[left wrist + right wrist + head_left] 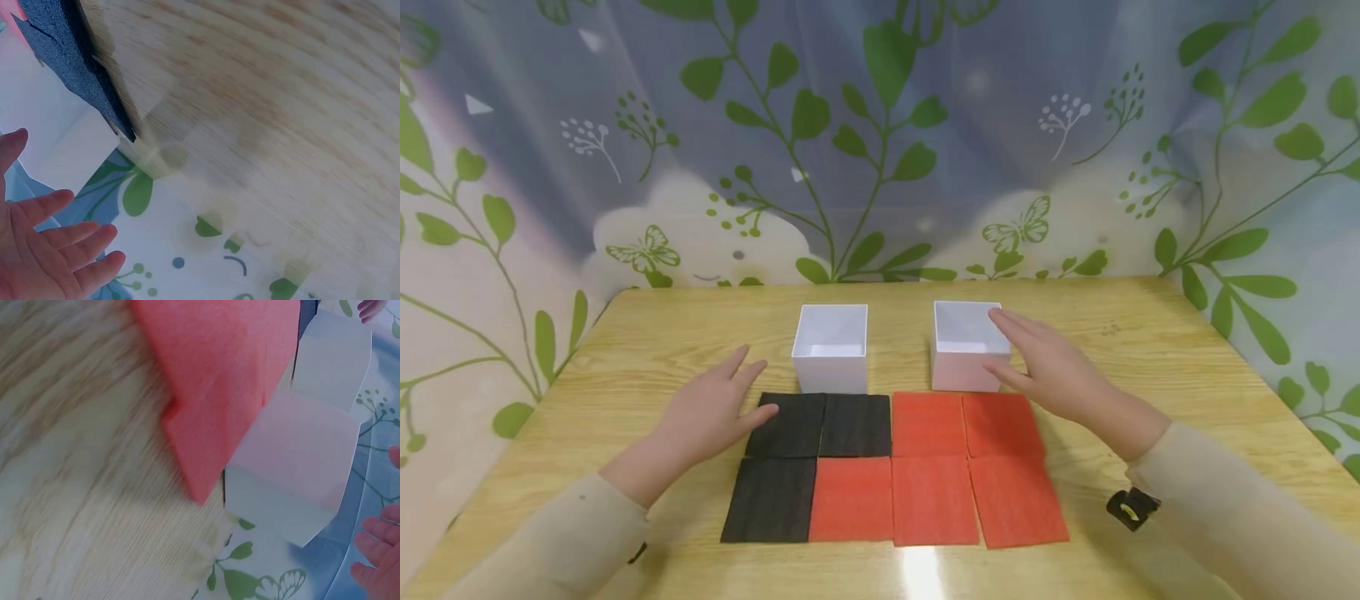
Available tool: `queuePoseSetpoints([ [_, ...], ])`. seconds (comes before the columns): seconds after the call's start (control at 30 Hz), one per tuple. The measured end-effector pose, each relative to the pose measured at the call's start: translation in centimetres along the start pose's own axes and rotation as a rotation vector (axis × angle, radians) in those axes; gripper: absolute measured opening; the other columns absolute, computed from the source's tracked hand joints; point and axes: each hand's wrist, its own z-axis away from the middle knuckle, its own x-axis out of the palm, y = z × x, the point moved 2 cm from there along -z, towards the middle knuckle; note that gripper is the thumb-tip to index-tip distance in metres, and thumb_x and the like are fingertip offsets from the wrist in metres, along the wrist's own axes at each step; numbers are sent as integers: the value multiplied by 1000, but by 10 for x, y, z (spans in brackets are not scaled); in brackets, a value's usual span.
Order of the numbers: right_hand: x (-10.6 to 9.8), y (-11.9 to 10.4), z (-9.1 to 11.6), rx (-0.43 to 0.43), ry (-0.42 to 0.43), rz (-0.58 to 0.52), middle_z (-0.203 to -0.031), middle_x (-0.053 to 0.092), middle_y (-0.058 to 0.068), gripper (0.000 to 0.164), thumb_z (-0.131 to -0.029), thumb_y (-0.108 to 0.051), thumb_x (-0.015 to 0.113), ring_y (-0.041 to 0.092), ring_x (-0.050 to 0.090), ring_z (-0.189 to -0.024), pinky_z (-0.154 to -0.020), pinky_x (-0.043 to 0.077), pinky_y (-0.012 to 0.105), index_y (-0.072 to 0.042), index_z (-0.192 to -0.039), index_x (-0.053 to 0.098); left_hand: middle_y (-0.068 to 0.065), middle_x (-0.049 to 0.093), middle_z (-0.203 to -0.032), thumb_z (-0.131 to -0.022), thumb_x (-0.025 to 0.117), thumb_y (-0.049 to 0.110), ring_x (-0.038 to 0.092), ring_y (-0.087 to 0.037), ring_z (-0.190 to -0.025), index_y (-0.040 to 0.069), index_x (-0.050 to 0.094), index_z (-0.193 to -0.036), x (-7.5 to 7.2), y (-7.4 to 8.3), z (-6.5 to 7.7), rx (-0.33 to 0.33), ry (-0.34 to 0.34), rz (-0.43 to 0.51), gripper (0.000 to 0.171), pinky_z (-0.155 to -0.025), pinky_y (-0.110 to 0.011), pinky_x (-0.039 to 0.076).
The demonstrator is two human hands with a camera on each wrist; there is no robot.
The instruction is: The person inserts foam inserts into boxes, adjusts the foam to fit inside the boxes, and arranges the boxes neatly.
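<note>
My left hand (706, 415) hovers with fingers spread at the left of a black square piece (786, 427), its thumb tip over that piece in the head view. On the other side, my right hand (1051, 365) is held with extended fingers in front of the right white box (966, 367), hiding part of its right side. Neither hand holds anything. Soft-looking flat squares, three black and several red (928, 500), lie in two rows on the table. To the left stands a second white box (831, 373), open at the top like the other.
The wooden table (647, 350) carries all of these things. The boxes stand just behind the squares, with a gap between them. A leaf-patterned curtain (970, 167) hangs behind and at both sides of the table. Dark straps or devices (1132, 508) show under the sleeves.
</note>
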Motion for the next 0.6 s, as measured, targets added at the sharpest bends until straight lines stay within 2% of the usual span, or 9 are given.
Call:
queuePoseSetpoints([
  [0.17,1,-6,-6,-9,-13,-26,-144,35,18,67,-92,-33,59,38,34,-130,-104,28,53,-1,-144,32,-28,38,-138,-87,62,40,48,-44,-115,0,47,-134,0,-2,3,-4,-5,11,64,-85,-55,45],
  [0.4,0,-14,-16,-34,-33,-45,-144,36,18,67,-92,-31,59,37,34,-130,-105,28,51,0,-144,31,-25,50,-130,-89,60,41,52,-41,-113,2,45,-137,3,-5,4,-31,-55,21,63,-84,-55,45],
  [0.6,0,-25,-24,-52,-63,-67,-145,35,17,67,-93,-33,57,34,33,-132,-105,28,51,-2,-145,30,-24,52,-128,-89,59,42,53,-40,-111,2,47,-135,5,-6,4,-28,-63,18,62,-84,-54,46],
])
